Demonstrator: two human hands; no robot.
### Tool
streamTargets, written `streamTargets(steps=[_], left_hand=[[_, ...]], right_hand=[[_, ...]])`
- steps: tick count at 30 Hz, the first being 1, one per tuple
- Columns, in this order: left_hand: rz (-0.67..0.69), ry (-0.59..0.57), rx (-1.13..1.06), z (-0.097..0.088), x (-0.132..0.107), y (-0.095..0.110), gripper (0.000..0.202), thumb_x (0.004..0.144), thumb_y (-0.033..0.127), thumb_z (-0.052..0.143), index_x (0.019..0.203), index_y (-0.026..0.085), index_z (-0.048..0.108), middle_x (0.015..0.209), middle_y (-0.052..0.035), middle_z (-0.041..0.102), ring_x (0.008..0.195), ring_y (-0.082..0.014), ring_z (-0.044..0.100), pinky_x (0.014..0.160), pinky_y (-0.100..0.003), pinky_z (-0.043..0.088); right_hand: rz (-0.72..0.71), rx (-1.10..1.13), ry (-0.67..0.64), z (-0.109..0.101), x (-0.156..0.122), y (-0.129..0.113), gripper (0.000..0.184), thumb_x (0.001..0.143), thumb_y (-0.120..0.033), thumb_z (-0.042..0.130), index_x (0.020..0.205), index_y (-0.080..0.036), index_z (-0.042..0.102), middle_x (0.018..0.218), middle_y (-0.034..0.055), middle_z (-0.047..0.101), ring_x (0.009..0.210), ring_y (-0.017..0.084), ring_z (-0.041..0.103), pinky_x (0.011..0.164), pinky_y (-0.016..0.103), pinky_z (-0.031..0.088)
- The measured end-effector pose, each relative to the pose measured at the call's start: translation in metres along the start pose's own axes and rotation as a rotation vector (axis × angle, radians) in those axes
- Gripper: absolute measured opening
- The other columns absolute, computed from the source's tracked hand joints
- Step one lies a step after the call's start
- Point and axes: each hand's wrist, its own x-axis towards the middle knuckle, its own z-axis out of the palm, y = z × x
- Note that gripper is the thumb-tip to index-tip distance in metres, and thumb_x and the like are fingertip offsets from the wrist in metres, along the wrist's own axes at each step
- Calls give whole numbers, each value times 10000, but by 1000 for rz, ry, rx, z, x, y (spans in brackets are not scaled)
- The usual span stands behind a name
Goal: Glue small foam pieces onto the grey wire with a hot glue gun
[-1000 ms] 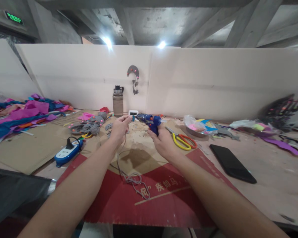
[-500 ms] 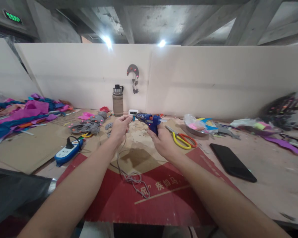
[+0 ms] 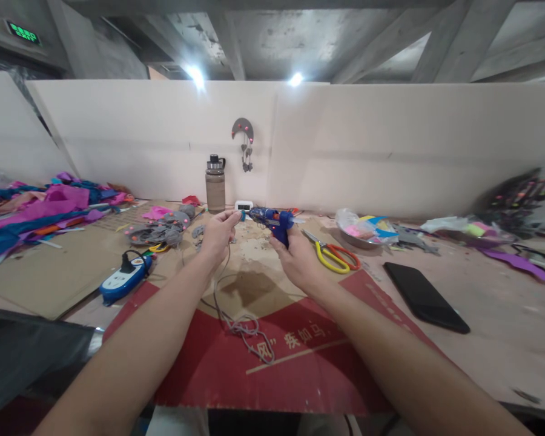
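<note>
My right hand (image 3: pixel 295 257) is wrapped round the handle of a blue hot glue gun (image 3: pixel 279 224), whose nozzle points left and is wound with stringy glue. A small teal piece (image 3: pixel 243 215) sits in the pinched fingertips of my left hand (image 3: pixel 221 235), right by the nozzle; its exact shape is too small to tell. Whether nozzle and piece touch, I cannot tell. Below my hands, a thin grey cord (image 3: pixel 245 330) lies loosely tangled on a red and brown cardboard sheet (image 3: pixel 209 375).
Yellow and orange-handled scissors (image 3: pixel 333 255) and a black phone (image 3: pixel 424 297) lie at the right, near a bowl of scraps (image 3: pixel 363 237). A power strip (image 3: pixel 125 280), grey felt pieces (image 3: pixel 163 229) and coloured fabric strips (image 3: pixel 59 203) are at the left. A bottle (image 3: pixel 215 188) stands behind.
The teal piece in my left fingertips has shifted very slightly left and turned a little by the nozzle. My right hand and the glue gun stay almost still.
</note>
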Motion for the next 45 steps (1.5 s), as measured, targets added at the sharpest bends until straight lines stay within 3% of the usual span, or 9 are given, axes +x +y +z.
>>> streamTargets(steps=[8, 13, 17, 20, 25, 30, 33, 37, 45], left_hand=[[2, 89, -35, -4, 4, 1, 264, 603, 335, 718, 767, 149, 626, 602, 43, 540, 368, -17, 291, 373, -205, 140], [2, 91, 15, -3, 3, 2, 218, 620, 320, 706, 747, 152, 649, 579, 36, 530, 450, -45, 366, 416, -195, 209], [46, 115, 56, 2, 0, 3, 155, 640, 279, 685, 724, 150, 664, 657, 16, 592, 552, -59, 440, 513, -187, 296], [77, 73, 88, 4, 0, 2, 149, 657, 279, 667, 735, 152, 666, 668, 11, 599, 613, -80, 473, 571, -189, 328], [176, 4, 195, 7, -5, 0, 172, 698, 318, 628, 755, 159, 660, 650, 14, 571, 596, -91, 451, 569, -200, 325], [260, -75, 378, 18, -20, 4, 155, 709, 303, 623, 766, 166, 666, 630, 10, 554, 532, -86, 397, 504, -206, 294], [223, -123, 329, 23, -25, 6, 144, 697, 286, 633, 774, 166, 655, 677, -2, 584, 563, -92, 451, 538, -206, 350], [194, -142, 266, 24, -23, 3, 136, 686, 294, 646, 730, 166, 644, 660, 3, 573, 582, -91, 463, 560, -206, 360], [151, -182, 269, 25, -21, -4, 164, 692, 331, 652, 690, 169, 625, 563, 23, 505, 517, -80, 396, 506, -212, 305]], right_hand=[[103, 222, -11, -1, 3, 4, 257, 826, -345, 461, 1016, -178, 502, 807, 58, 632, 585, 161, 543, 584, 318, 443], [229, 507, -22, 1, 17, 34, 221, 795, -326, 480, 968, -189, 476, 715, 2, 628, 487, 122, 525, 512, 280, 450], [343, 360, -146, 4, 22, 66, 107, 776, -292, 504, 725, -198, 498, 495, -9, 544, 429, 144, 507, 453, 281, 420], [372, 103, -156, 0, 22, 76, 210, 717, -249, 581, 569, -216, 436, 478, 17, 509, 500, 176, 536, 530, 322, 439], [97, -141, 172, -5, 19, 51, 188, 699, -286, 614, 665, -200, 450, 773, 103, 574, 864, 258, 554, 796, 456, 427], [113, 619, -58, 21, 13, 7, 347, 753, -312, 568, 1038, -210, 399, 1003, 69, 593, 919, 163, 578, 795, 356, 478], [184, 822, -119, 34, 10, -4, 372, 764, -295, 555, 1076, -225, 365, 825, -10, 582, 730, 119, 578, 710, 313, 497], [200, 649, 30, 26, 10, -3, 208, 783, -304, 516, 950, -214, 430, 671, -59, 470, 581, 99, 473, 553, 243, 431], [16, 180, 185, 5, 12, -4, 71, 789, -259, 530, 795, -193, 554, 678, -8, 497, 655, 136, 450, 624, 268, 366]])
